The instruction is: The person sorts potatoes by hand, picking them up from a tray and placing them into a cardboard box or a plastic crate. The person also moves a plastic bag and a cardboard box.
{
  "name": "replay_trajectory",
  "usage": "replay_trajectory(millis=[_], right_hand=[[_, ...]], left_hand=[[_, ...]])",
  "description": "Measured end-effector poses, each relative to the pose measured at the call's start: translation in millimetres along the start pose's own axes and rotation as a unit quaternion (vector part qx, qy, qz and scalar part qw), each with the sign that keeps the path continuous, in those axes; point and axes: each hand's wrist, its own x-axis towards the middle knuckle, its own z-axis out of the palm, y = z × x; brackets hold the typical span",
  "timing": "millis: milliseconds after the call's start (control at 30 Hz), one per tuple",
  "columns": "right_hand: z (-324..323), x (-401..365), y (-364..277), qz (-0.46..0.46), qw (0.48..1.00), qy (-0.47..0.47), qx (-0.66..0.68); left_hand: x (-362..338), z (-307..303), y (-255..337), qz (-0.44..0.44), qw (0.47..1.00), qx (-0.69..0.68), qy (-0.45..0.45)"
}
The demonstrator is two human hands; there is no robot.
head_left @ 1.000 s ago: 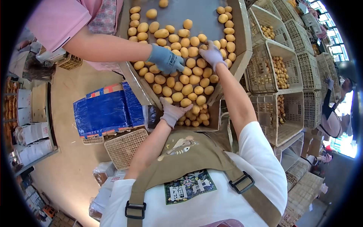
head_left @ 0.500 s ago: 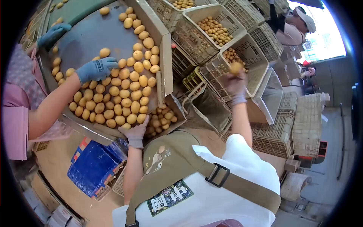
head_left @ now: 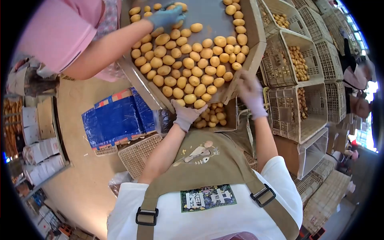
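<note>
Left hand gloved, grip apart: fingers spread flat on low lip of sorting desk, touching front row of yellow fruits, clamped on nothing.
Right hand near desk's right corner, blurred; cannot tell grip state or contents.
Fruits packed tight against lip; more in box just below.

Risks:
- left palm nudge sends fruit over lip, past box, to floor
- co-worker's blue-gloved hand shoves heap, causing overflow at lip
- right hand clips corner, bruising fruit

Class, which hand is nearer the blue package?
Left. The left hand rests at the tray edge, right of the blue package; the right hand is farther right, near the crates.
</note>
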Motion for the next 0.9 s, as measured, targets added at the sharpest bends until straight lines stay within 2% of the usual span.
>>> replay_trajectory(millis=[33, 67, 133, 200, 233, 267, 333, 400, 433, 467, 533, 567, 667, 733, 800, 900], right_hand=[[18.5, 12.0, -7.5, -0.167, 0.977, -0.057, -0.120], [41.1, 8.8, -8.7, -0.179, 0.969, -0.072, -0.152], [68.0, 0.7, -5.9, -0.100, 0.959, -0.214, -0.154], [73.1, 12.6, -1.8, -0.046, 0.947, -0.271, -0.168], [75.1, 16.3, -1.5, -0.019, 0.937, -0.300, -0.176], [81.6, 7.4, 2.7, -0.137, 0.944, -0.097, -0.283], [78.4, 6.3, 17.4, -0.204, 0.904, -0.146, -0.346], [70.7, 42.5, 16.7, 0.008, 0.927, -0.303, -0.221], [71.7, 56.6, 21.0, 0.035, 0.955, -0.218, -0.200], [77.5, 79.2, 35.9, -0.048, 0.962, -0.143, -0.227], [81.1, 125.0, 20.6, -0.010, 0.972, -0.076, -0.220], [88.4, 141.7, 20.5, -0.008, 0.968, -0.089, -0.232], [97.5, 164.0, 3.8, 0.116, 0.887, -0.267, -0.358], [89.8, 156.5, -2.8, 0.114, 0.915, -0.232, -0.311], [82.3, 135.6, 8.3, 0.103, 0.974, -0.153, -0.129], [44.8, 74.4, 14.3, 0.075, 0.989, -0.034, 0.124]], left_hand=[[0.7, -1.8, 0.9, -0.002, 1.000, -0.002, -0.014], [1.7, -4.7, 1.5, -0.005, 1.000, -0.003, -0.027], [-0.9, -5.2, 1.5, 0.003, 1.000, 0.009, 0.002], [-1.4, -9.5, 3.3, 0.010, 0.999, 0.047, 0.005], [-7.9, -1.3, 2.4, 0.021, 0.995, 0.071, 0.062], [-6.2, -3.7, 2.2, 0.022, 0.992, 0.090, 0.085], [-5.0, -11.5, 1.8, 0.022, 0.982, 0.131, 0.132], [-3.5, -19.3, 2.7, 0.018, 0.992, 0.098, 0.081], [-5.1, -19.1, 1.3, 0.014, 0.994, 0.096, 0.049], [-6.6, -18.7, 0.4, 0.009, 0.995, 0.096, 0.017], [-3.5, -19.4, 0.6, 0.024, 0.996, 0.075, 0.040], [-1.8, -16.1, 0.8, 0.024, 0.998, 0.036, 0.038], [4.4, -16.8, 3.5, 0.016, 1.000, -0.012, 0.012], [6.4, -15.7, 5.0, 0.006, 0.999, -0.028, 0.032], [6.1, -13.2, 4.4, 0.007, 0.999, -0.022, 0.023], [-3.2, 3.9, 5.3, 0.001, 0.999, -0.025, 0.034]])
